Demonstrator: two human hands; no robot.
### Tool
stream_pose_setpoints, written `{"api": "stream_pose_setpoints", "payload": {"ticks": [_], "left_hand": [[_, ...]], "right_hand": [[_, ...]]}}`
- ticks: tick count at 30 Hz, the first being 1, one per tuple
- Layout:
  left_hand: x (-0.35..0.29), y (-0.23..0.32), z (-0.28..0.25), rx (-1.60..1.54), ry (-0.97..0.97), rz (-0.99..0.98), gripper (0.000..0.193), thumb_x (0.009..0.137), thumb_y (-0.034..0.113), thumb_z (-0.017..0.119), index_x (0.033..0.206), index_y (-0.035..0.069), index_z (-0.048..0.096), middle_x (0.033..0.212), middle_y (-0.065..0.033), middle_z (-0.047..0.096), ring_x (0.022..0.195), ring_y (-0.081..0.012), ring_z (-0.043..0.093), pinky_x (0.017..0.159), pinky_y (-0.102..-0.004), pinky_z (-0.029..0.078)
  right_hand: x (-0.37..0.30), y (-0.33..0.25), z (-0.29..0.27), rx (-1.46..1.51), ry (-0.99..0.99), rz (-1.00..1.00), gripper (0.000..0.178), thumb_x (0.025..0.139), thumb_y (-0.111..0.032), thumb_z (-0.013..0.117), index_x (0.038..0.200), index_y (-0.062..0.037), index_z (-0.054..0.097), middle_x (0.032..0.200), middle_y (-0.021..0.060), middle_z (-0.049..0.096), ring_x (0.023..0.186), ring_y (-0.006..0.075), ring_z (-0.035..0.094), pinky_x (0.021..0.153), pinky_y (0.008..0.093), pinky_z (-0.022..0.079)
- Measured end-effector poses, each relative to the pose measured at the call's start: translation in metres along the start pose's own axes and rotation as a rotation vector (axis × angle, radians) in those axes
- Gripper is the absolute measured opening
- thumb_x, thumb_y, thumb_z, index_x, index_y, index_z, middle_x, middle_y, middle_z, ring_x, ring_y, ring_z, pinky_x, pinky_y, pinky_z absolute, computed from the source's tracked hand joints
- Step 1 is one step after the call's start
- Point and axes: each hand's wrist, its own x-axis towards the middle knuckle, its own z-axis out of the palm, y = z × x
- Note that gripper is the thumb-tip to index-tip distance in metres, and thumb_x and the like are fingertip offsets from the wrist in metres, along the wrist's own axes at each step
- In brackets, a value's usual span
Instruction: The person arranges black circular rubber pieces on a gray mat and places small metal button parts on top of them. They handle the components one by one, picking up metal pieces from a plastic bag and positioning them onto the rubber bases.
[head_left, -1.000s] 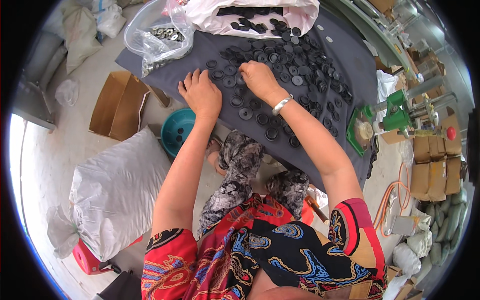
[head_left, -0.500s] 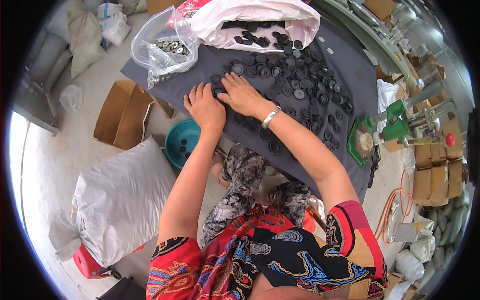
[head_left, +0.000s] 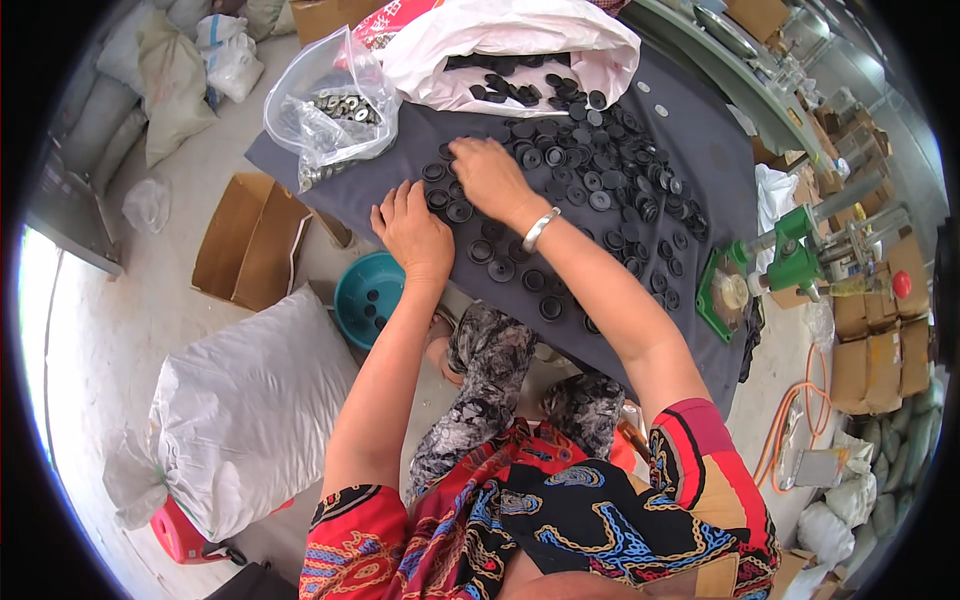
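Many small round black plastic caps point(head_left: 600, 160) lie loose over a dark grey cloth-covered table point(head_left: 360, 190), some with raised rims. My left hand point(head_left: 415, 232) rests at the table's near left edge, fingers stretched beside a few caps. Farther in, my right hand point(head_left: 492, 180), with a silver bangle on its wrist, reaches over the caps with fingers extended to the left. Its fingertips are close to caps at the left of the spread; contact is partly hidden. I see nothing held in either hand.
A white sack point(head_left: 510, 40) spills caps at the back, beside a clear bag of metal parts point(head_left: 340, 110). A green hand press point(head_left: 790, 250) stands right. Below the left edge are a teal basin point(head_left: 350, 320), a cardboard box point(head_left: 245, 240) and a full white sack point(head_left: 250, 400).
My right hand has lifted slightly and drawn away from my left hand, baring several caps between them. My left hand has shifted a little toward me. The whole view has moved slightly.
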Motion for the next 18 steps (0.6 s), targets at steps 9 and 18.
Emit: {"api": "stream_pose_setpoints", "payload": {"ticks": [9,18], "left_hand": [[0.000,0.001,-0.001,-0.044,-0.011,0.011,0.037,0.074,0.003,0.057,0.111,0.003,0.060,0.118,-0.0116,0.061,0.117,-0.0310,0.050,0.106,-0.0545,0.028],[0.001,0.002,-0.002,-0.045,-0.018,-0.003,0.033,0.074,0.004,0.057,0.107,0.004,0.063,0.118,-0.0127,0.061,0.118,-0.0322,0.050,0.106,-0.0538,0.028]], "right_hand": [[-0.031,0.026,-0.013,-0.216,-0.223,0.039,0.044,0.084,0.000,0.046,0.127,0.0036,0.051,0.133,0.0222,0.052,0.126,0.0307,0.048,0.112,0.0510,0.027],[0.005,0.029,-0.016,-0.236,-0.047,0.069,0.026,0.083,-0.008,0.057,0.108,-0.0039,0.065,0.103,0.0124,0.065,0.100,0.0287,0.059,0.083,0.0468,0.043]]}}
